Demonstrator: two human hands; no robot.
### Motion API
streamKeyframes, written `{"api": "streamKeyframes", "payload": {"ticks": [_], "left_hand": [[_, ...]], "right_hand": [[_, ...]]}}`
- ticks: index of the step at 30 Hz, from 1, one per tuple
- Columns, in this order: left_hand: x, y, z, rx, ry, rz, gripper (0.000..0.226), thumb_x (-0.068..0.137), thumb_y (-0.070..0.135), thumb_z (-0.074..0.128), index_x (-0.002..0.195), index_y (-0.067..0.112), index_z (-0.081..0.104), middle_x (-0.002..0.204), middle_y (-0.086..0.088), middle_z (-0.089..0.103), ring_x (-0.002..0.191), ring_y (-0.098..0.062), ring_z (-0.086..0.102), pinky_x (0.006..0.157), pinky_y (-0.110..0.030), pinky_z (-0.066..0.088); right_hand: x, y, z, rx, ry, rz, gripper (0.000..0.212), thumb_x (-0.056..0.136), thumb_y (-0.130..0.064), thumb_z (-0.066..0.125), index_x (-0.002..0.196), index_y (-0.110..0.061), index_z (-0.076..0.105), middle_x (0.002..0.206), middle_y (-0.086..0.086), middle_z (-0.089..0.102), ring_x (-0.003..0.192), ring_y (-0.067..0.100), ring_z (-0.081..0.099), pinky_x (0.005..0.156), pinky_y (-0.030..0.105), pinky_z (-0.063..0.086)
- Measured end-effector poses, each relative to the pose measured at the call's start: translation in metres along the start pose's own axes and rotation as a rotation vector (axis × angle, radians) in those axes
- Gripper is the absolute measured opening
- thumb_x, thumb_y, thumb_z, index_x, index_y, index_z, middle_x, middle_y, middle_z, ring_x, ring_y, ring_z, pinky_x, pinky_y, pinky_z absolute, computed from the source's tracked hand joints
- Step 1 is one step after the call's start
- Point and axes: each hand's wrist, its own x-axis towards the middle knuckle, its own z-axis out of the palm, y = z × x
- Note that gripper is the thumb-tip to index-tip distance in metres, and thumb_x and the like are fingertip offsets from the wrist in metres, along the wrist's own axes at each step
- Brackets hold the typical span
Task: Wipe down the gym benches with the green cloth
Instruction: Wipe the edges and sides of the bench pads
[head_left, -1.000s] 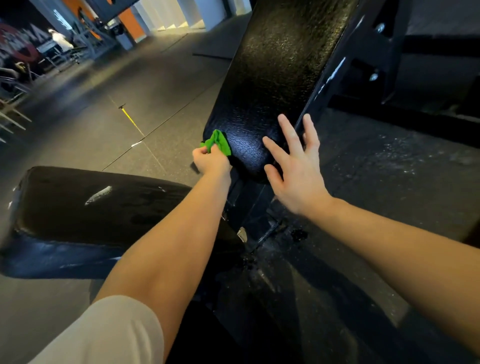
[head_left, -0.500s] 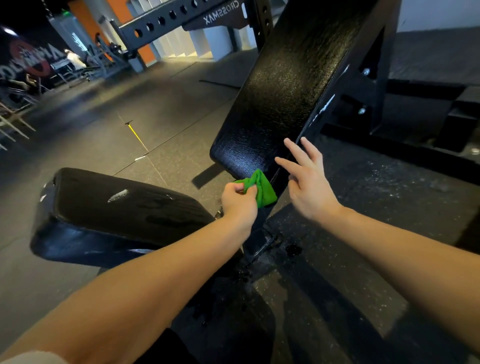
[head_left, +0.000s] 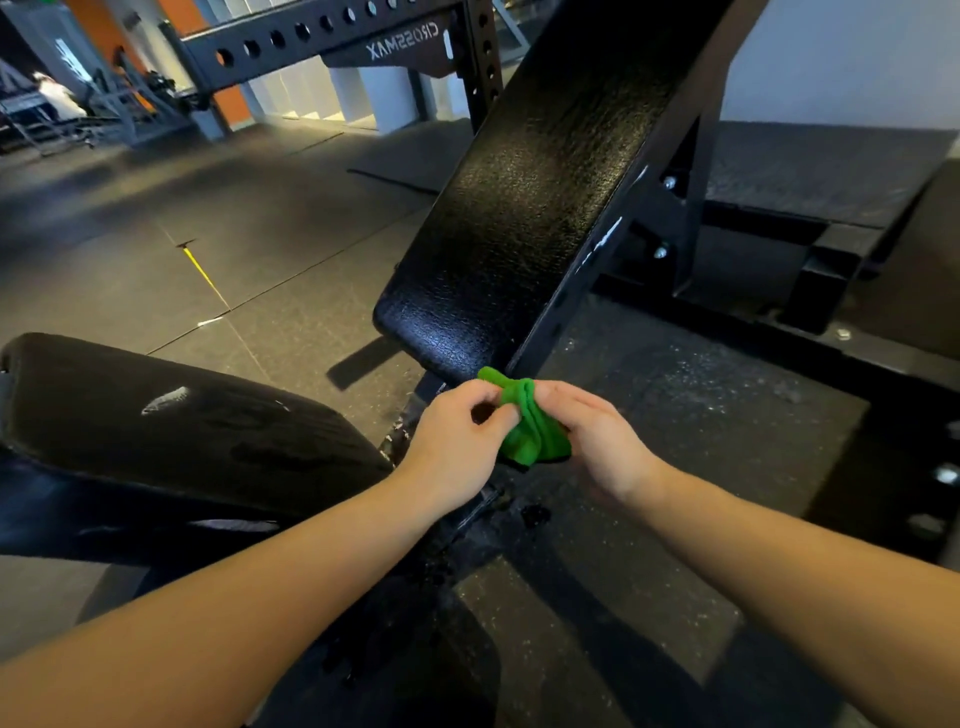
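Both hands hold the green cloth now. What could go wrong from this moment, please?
1. The green cloth is bunched small between the left hand and right hand; it may wipe only narrow strips of the backrest pad.
2. Held over the speckled floor, it could drop and pick up grit.
3. The streaked seat pad might be skipped.

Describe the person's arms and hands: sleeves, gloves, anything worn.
Both are uncovered. The left hand and right hand wear no gloves. The left forearm and right forearm show no sleeve, watch or bracelet up to the frame edge.
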Motion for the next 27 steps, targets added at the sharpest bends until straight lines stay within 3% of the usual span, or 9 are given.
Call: {"api": "streamKeyframes", "payload": {"ticks": [4,7,9,11,14,18,23,27], "left_hand": [[0.006,0.0,0.002,0.187,-0.026,0.063,0.035,0.09,0.045,0.055,0.113,0.028,0.075,0.118,0.004,0.063,0.115,-0.022,0.052,0.105,-0.041,0.039],[0.012,0.004,-0.001,0.1,0.018,0.122,0.021,0.092,0.036,0.065,0.104,0.023,0.077,0.109,0.007,0.065,0.105,-0.011,0.058,0.097,-0.029,0.044],[0.016,0.005,-0.004,0.051,0.099,0.165,0.007,0.092,0.027,0.07,0.091,0.024,0.076,0.097,0.009,0.067,0.092,-0.005,0.06,0.086,-0.022,0.045],[0.022,0.001,-0.007,0.038,0.158,0.181,0.009,0.092,0.023,0.069,0.084,0.023,0.073,0.091,0.01,0.067,0.089,-0.006,0.06,0.083,-0.022,0.045],[0.034,-0.011,-0.013,0.089,0.262,0.166,0.004,0.091,0.019,0.07,0.089,0.022,0.073,0.094,0.009,0.063,0.089,-0.007,0.058,0.086,-0.026,0.046],[0.041,-0.023,-0.013,0.225,0.258,0.099,0.022,0.091,0.028,0.072,0.112,0.022,0.069,0.117,0.007,0.054,0.112,-0.014,0.044,0.098,-0.029,0.04],[0.043,-0.029,-0.009,0.23,0.195,0.054,0.034,0.091,0.03,0.073,0.123,0.021,0.066,0.129,0.004,0.052,0.126,-0.016,0.036,0.105,-0.026,0.03],[0.047,-0.032,-0.01,0.231,0.201,0.063,0.034,0.09,0.029,0.074,0.122,0.021,0.067,0.129,0.003,0.053,0.125,-0.017,0.039,0.103,-0.023,0.028]], "right_hand": [[-0.005,-0.005,0.005,0.021,0.046,0.001,0.021,0.093,-0.013,0.068,0.112,-0.004,0.071,0.112,0.021,0.072,0.1,0.034,0.068,0.101,0.053,0.052],[-0.003,-0.014,0.0,-0.077,0.163,-0.064,0.008,0.094,-0.006,0.067,0.1,-0.005,0.071,0.095,0.017,0.075,0.085,0.028,0.071,0.077,0.039,0.061],[-0.001,-0.021,-0.003,-0.139,0.243,-0.104,0.009,0.095,-0.001,0.064,0.091,-0.006,0.07,0.082,0.011,0.074,0.075,0.024,0.07,0.064,0.03,0.058],[0.004,-0.027,-0.006,-0.142,0.301,-0.131,0.014,0.095,0.002,0.062,0.087,-0.006,0.07,0.081,0.011,0.073,0.075,0.025,0.07,0.068,0.034,0.059],[0.013,-0.037,-0.008,-0.105,0.477,-0.25,0.022,0.091,0.002,0.064,0.08,-0.015,0.072,0.088,0.011,0.074,0.086,0.027,0.07,0.084,0.045,0.06],[0.021,-0.056,-0.009,-0.251,0.765,-0.421,0.016,0.096,-0.012,0.061,0.088,-0.026,0.065,0.097,-0.005,0.07,0.091,0.011,0.066,0.085,0.029,0.056],[0.036,-0.037,0.024,-0.397,0.615,-0.409,0.022,0.097,-0.008,0.063,0.082,-0.023,0.061,0.09,-0.012,0.068,0.082,-0.006,0.064,0.074,0.017,0.056],[0.057,-0.016,0.035,-0.426,0.666,-0.358,0.02,0.092,-0.016,0.072,0.096,-0.027,0.055,0.117,0.004,0.06,0.105,0.013,0.06,0.094,0.032,0.052]]}}
